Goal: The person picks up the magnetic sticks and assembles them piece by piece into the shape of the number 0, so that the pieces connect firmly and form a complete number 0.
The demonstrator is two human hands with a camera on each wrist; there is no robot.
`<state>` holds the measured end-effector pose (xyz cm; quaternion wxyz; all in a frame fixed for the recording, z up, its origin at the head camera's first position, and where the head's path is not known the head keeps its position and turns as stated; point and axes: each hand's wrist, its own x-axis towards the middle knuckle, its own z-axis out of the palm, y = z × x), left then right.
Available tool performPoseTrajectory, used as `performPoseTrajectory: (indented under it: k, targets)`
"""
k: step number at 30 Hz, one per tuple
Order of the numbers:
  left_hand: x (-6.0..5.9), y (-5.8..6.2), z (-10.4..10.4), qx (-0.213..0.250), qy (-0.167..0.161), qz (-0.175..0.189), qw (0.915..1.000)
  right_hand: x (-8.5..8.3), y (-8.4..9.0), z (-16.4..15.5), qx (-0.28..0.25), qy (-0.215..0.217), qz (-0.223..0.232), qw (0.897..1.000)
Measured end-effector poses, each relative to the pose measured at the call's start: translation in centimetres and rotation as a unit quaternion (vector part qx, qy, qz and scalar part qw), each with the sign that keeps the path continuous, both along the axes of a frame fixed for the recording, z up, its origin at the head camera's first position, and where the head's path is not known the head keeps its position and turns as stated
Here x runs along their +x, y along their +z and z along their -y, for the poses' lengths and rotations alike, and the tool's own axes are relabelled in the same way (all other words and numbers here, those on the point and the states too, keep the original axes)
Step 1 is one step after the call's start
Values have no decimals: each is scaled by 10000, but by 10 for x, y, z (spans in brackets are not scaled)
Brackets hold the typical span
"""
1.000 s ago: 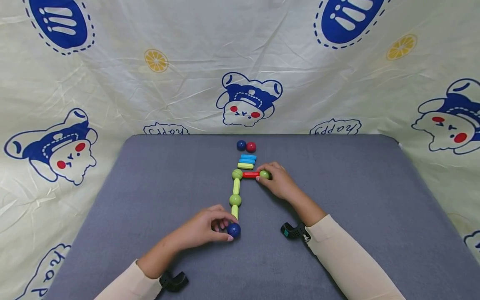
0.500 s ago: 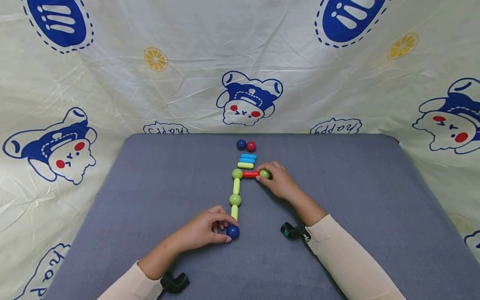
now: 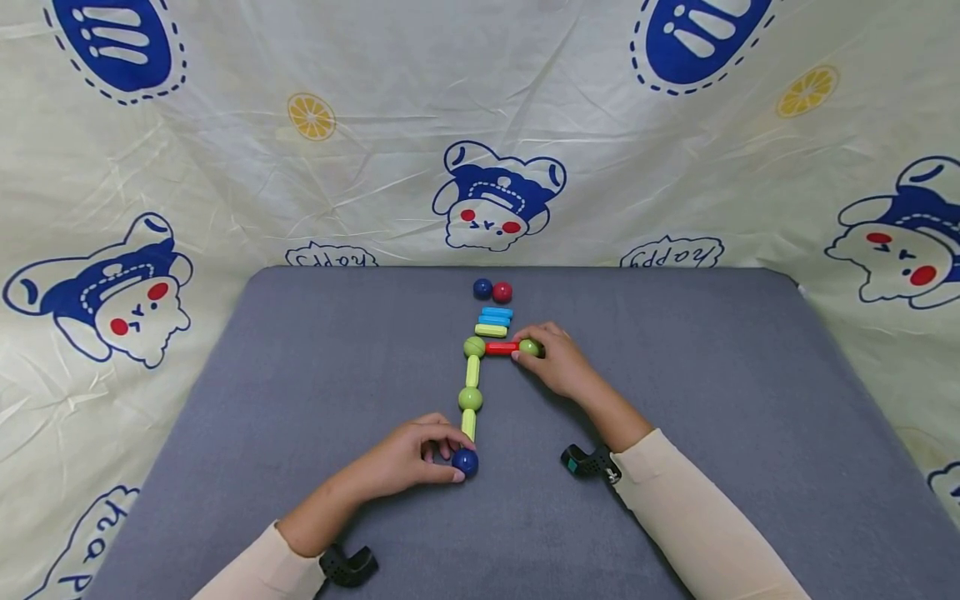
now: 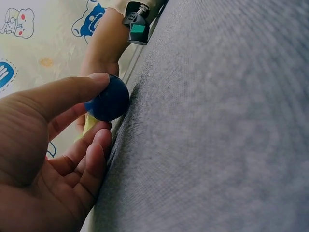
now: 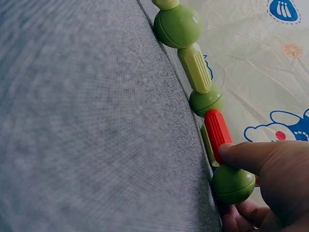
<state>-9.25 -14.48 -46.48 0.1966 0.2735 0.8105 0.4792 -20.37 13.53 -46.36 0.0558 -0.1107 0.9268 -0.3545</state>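
A chain of sticks and balls lies on the grey mat [image 3: 300, 400]. My left hand [image 3: 420, 457] pinches a dark blue ball [image 3: 465, 462] [image 4: 109, 101] at the chain's near end, against a yellow-green stick [image 3: 469, 423]. Beyond it come a green ball [image 3: 470, 399] [image 5: 177, 25], another yellow-green stick [image 3: 472, 371] [image 5: 195, 67] and a second green ball [image 3: 474, 347] [image 5: 206, 100]. A red stick [image 3: 500, 348] [image 5: 218, 133] runs right from there to a third green ball [image 3: 528, 348] [image 5: 233, 183], which my right hand [image 3: 551, 358] holds between thumb and fingers.
Loose pieces lie behind the chain: a yellow-green stick [image 3: 491, 331], two blue sticks [image 3: 496, 317], a dark blue ball [image 3: 483, 289] and a red ball [image 3: 502, 292]. A printed cloth [image 3: 480, 125] hangs behind and around the mat.
My left hand and the blue ball have shifted very slightly; the right hand and the chain stay put.
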Motion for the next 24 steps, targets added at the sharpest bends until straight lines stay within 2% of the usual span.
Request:
performPoseTrajectory:
  k: [16, 24]
  targets:
    - [0, 0, 0, 40, -47, 30, 10000, -6, 8, 5, -467, -129, -198, 9986]
    - [-1, -1, 1, -83, -22, 52, 9999, -16, 13, 13, -140, -52, -297, 9994]
